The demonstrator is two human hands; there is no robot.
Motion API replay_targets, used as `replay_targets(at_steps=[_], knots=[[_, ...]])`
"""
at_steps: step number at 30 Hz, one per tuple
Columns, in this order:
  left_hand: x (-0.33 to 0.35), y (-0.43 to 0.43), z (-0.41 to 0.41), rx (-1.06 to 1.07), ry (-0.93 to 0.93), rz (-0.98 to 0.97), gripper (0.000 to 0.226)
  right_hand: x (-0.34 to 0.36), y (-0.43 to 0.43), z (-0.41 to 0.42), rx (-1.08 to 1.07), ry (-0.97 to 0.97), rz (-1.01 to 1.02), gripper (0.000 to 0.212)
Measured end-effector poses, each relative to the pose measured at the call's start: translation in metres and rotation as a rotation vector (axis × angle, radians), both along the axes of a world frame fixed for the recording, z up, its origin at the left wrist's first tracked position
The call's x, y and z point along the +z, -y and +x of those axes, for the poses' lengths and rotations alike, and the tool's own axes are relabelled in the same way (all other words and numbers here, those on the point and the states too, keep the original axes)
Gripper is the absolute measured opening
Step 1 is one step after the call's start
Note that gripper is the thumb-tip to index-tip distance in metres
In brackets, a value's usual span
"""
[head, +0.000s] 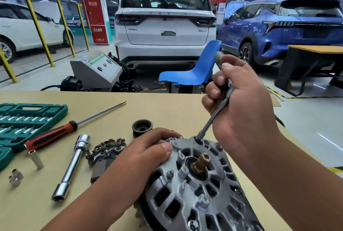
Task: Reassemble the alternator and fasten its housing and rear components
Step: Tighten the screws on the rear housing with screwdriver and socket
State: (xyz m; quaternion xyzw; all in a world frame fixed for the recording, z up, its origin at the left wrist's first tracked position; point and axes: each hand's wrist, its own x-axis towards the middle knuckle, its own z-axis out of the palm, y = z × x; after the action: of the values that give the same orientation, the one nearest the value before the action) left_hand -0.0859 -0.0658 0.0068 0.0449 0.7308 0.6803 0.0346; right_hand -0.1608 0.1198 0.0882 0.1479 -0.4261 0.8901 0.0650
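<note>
Right fingers (213, 92): curled tight round the dark handle of a socket driver (213, 119); the right hand (241, 108) holds it tilted, with the handle leaning away from the person.
Driver tip: the socket end sits on a fastener at the far rim of the alternator (200, 193).
Left fingers (167, 136): bent over the alternator's far-left rim with the thumb on its upper face; the left hand (146, 156) grips the housing.
Alternator: lies at the near right of the table, grey slotted face up, with a brass-coloured shaft (201, 162) standing out of its middle.
Loose parts: a dark pulley (142, 127) sits just beyond the left hand. A dark rectifier plate (106, 150) lies just left of it, partly hidden by the forearm.
Tools: a chrome tube socket (71, 167), a red-and-black screwdriver (55, 134), 1 slim socket (36, 159) and 2 short sockets (17, 175) lie further left. An open green tool case (27, 119) sits at the left edge.
Surface: a pale tan table (167, 108) with a matt top.
Room: a garage hall with a glossy pale floor and ceiling strip lights. A blue chair (194, 67) and a grey machine (96, 69) stand just beyond the table. A white SUV (165, 17) stands behind them, tail toward the person, and a blue car (278, 26) is to the right. A white car (22, 26) stands to the left behind yellow posts (38, 28).
</note>
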Motion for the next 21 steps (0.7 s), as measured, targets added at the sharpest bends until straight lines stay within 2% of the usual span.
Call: replay_targets(at_steps=[6,10,14,17,21], knots=[[0.001,0.0,0.001,-0.003,0.0,-0.011,0.055,0.007,-0.023,-0.016,0.621,-0.113,0.089,0.02],[0.002,0.001,0.0,-0.019,0.011,-0.012,0.058,0.004,-0.03,-0.022,0.964,-0.188,0.01,0.017],[0.001,0.001,-0.001,-0.028,0.018,-0.013,0.057,0.003,-0.033,-0.026,1.087,-0.203,-0.02,0.017],[-0.001,0.003,-0.001,-0.044,0.023,0.004,0.055,0.004,-0.034,-0.028,1.101,-0.185,-0.025,0.02],[-0.003,0.003,-0.002,-0.041,0.021,0.031,0.057,0.003,-0.025,-0.024,0.91,-0.177,0.011,0.028]])
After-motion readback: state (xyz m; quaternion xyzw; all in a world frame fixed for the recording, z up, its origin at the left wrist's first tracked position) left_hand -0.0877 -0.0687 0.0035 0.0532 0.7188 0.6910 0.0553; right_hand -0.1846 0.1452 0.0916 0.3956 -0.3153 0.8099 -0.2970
